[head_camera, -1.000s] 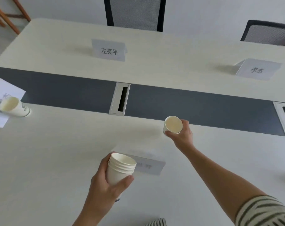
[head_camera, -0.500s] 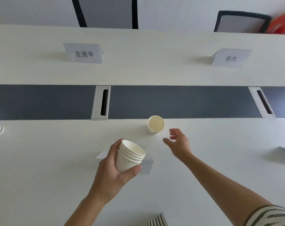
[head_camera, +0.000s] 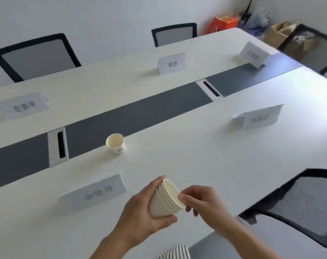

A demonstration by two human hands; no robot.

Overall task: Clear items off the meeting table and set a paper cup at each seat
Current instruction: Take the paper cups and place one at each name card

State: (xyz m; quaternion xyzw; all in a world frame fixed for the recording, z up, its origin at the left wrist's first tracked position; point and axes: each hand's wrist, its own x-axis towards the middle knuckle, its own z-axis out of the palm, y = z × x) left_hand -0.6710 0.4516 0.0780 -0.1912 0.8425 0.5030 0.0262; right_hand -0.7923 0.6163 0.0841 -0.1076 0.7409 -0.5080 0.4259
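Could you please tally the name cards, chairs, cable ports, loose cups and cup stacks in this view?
Name cards: 5
Chairs: 4
Cable ports: 2
Loose cups: 1
Cup stacks: 1
Total: 13

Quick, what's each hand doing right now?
Left hand: holds the stack of paper cups.
Right hand: pinches the rim at the top of that stack.

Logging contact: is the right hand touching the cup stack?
Touching. Head view: the right hand pinches the rim of the cup stack, which the left hand grips.
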